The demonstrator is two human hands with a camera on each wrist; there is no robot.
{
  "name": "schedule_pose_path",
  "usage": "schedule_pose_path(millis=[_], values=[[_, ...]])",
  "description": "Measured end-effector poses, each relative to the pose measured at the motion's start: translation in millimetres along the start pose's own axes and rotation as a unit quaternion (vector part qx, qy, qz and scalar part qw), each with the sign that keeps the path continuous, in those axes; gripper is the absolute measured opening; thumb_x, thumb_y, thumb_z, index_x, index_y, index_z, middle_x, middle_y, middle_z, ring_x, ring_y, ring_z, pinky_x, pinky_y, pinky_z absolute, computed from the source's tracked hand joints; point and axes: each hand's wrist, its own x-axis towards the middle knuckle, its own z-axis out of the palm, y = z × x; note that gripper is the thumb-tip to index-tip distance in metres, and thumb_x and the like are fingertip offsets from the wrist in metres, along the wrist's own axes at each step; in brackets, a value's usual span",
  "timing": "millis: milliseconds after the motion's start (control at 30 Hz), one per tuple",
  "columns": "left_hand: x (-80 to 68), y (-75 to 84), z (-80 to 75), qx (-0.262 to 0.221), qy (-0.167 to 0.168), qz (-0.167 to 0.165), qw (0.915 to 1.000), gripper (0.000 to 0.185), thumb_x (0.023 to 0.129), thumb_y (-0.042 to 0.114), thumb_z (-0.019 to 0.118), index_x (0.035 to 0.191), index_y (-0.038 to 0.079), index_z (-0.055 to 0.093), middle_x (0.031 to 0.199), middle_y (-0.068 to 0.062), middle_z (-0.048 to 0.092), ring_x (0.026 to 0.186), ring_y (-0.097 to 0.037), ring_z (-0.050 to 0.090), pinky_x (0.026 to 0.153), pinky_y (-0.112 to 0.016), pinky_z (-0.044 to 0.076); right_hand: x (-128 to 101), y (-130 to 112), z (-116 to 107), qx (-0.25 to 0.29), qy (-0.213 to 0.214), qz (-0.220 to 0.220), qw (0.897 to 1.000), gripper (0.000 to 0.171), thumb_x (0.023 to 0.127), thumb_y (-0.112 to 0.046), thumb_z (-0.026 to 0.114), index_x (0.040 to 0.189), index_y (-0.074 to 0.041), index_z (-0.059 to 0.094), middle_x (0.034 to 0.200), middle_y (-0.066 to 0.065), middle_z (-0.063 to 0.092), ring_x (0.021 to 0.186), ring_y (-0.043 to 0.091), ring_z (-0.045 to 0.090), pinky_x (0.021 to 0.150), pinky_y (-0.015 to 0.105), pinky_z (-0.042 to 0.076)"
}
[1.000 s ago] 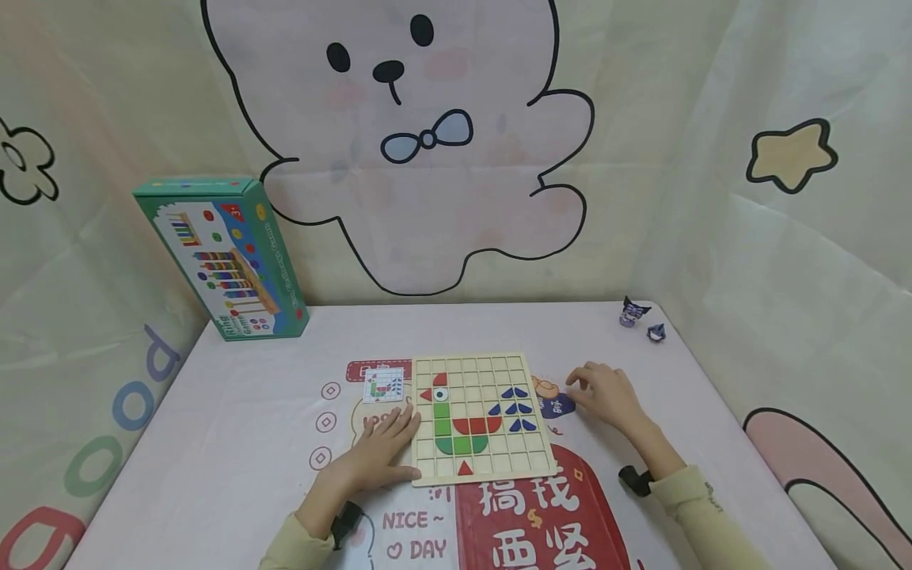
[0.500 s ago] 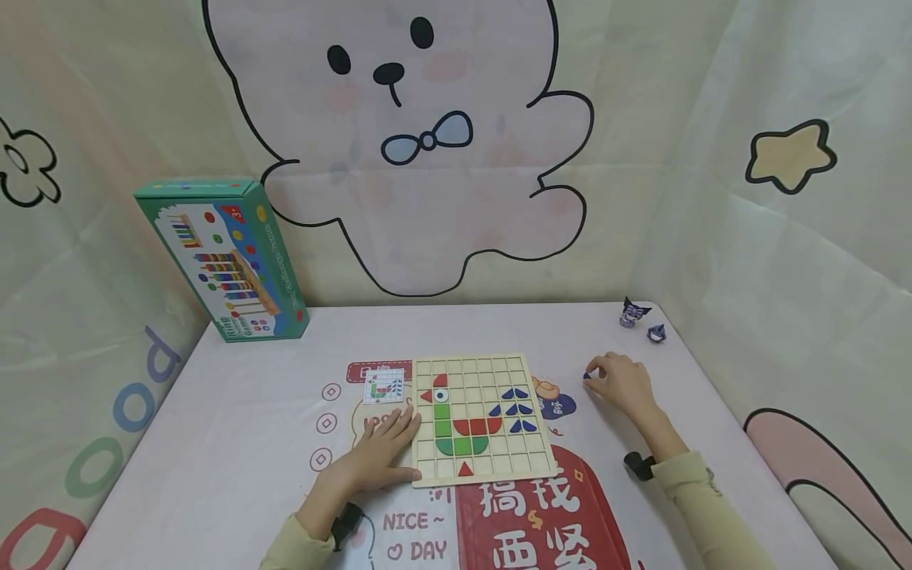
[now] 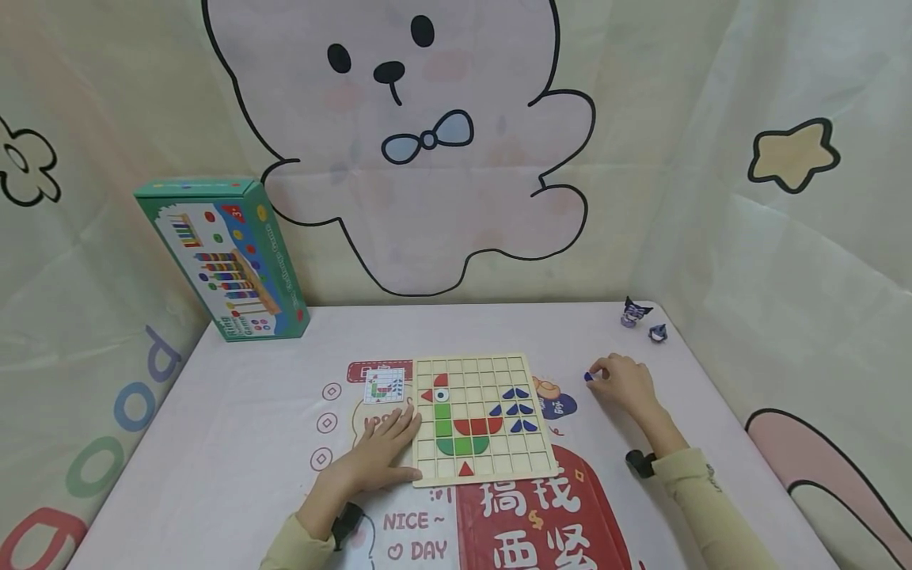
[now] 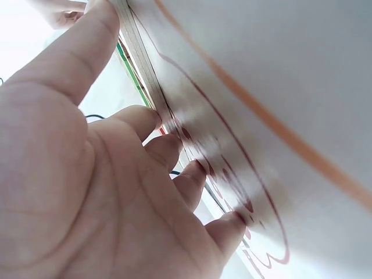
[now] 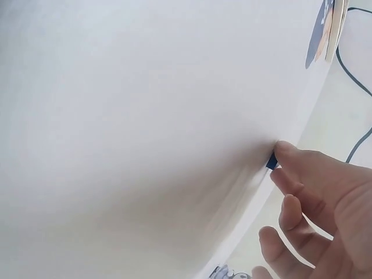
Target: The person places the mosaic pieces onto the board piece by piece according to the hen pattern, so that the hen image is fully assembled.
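A cream grid board (image 3: 492, 370) lies mid-table, bearing red, green and blue flat pieces laid out as a bird. Blue leaf-shaped pieces (image 3: 519, 409) form the tail on its right; a red triangle (image 3: 466, 469) sits near the bottom edge. My left hand (image 3: 381, 451) rests flat, fingers spread, its fingertips and thumb at the board's left edge. To the right of the board, my right hand (image 3: 623, 385) pinches a small blue piece (image 5: 271, 160) between thumb and index finger, close over the white tabletop. The other fingers of that hand are loosely bent.
A small picture card (image 3: 384, 385) with the same bird design lies left of the board. A green toy box (image 3: 228, 261) stands at the back left. Two small dark purple objects (image 3: 634, 312) sit in the back right corner, near the table edge.
My right hand has moved right, away from the board, and now holds a small blue piece. The left hand and the board have stayed put.
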Motion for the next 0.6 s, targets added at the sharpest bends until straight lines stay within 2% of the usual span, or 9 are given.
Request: schedule_pose_path(millis=[367,600], values=[[-0.1,0.0,-0.3,0.004,-0.003,-0.001,1.0,0.085,0.083,0.052,0.059,0.148,0.011,0.021,0.155,-0.011,0.013,0.142,-0.035,0.01,0.111,-0.06,0.004,2.8,1.4,5.0,0.01,-0.006,-0.013,1.0,0.015,0.077,-0.018,0.07,0.085,-0.005,0.071,0.073,0.005,0.059,0.067,0.021,0.051,0.062,0.039,0.038],[-0.1,1.0,-1.2,0.0,-0.001,-0.002,1.0,0.085,0.083,0.051,0.06,0.148,0.011,0.022,0.155,-0.011,0.013,0.142,-0.036,0.01,0.111,-0.06,0.004,-1.4,-7.6,5.9,0.018,-0.007,-0.024,1.0,0.014,0.076,-0.017,0.07,0.083,-0.005,0.071,0.071,0.004,0.057,0.065,0.019,0.049,0.061,0.038,0.037]])
